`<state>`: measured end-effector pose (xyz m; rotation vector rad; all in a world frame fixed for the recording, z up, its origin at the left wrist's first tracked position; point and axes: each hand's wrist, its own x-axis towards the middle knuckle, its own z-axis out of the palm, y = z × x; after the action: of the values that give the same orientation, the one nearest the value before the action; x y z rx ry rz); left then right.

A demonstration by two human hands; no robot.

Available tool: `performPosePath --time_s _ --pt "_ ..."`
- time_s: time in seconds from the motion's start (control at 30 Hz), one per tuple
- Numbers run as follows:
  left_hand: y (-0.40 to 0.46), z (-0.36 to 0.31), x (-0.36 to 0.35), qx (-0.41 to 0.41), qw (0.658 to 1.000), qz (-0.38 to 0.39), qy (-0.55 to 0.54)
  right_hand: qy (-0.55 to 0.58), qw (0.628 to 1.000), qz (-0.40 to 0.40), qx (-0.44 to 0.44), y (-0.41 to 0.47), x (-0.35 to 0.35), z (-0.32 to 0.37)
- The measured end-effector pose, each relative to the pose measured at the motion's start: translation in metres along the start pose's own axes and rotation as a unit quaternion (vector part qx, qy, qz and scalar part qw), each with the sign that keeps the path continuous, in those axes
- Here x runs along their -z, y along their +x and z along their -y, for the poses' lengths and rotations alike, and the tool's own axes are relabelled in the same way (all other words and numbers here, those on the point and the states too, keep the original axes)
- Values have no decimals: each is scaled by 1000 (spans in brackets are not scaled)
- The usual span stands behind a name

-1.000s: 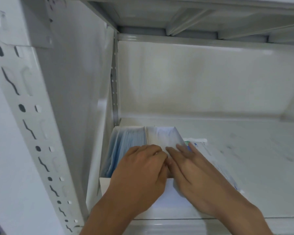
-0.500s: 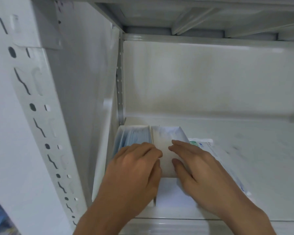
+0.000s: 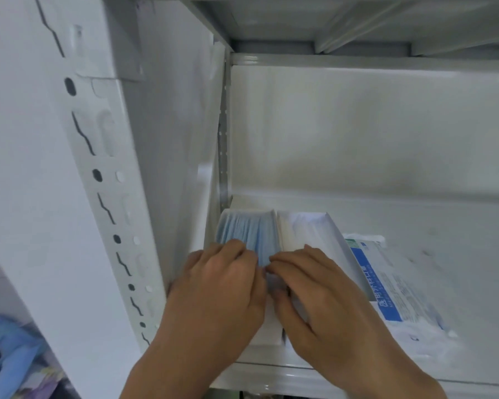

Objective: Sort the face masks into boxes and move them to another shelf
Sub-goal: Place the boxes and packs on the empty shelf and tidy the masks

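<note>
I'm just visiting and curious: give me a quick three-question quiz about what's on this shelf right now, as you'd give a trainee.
1. True or false: the stack of blue masks stands in the left part of the white box.
2. What lies on the shelf to the right of the box? A) scissors B) a flat packet with a blue label C) a bottle
3. Fill in: the left hand and right hand both rest over the ____ end of the box.

Key: 1 true; 2 B; 3 near.
</note>
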<state>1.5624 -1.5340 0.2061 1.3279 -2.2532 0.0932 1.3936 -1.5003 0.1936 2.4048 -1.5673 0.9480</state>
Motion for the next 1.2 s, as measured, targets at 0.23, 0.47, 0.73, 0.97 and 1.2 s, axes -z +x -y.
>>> performPosePath --time_s 0.23,0.47,0.73,0.97,1.2 --pt "32 -1 -6 -6 988 109 -108 -125 985 66 -101 -5 7 6" --pt "37 -1 -9 25 997 69 38 -122 980 94 -129 -6 11 14" --pt "59 -8 -4 34 983 178 31 -141 970 142 -138 -2 13 18" --pt "42 6 -7 88 983 -17 -162 -127 970 142 -150 -4 10 14" --pt "24 9 -14 10 1000 2 -20 -121 975 127 -137 0 8 15"
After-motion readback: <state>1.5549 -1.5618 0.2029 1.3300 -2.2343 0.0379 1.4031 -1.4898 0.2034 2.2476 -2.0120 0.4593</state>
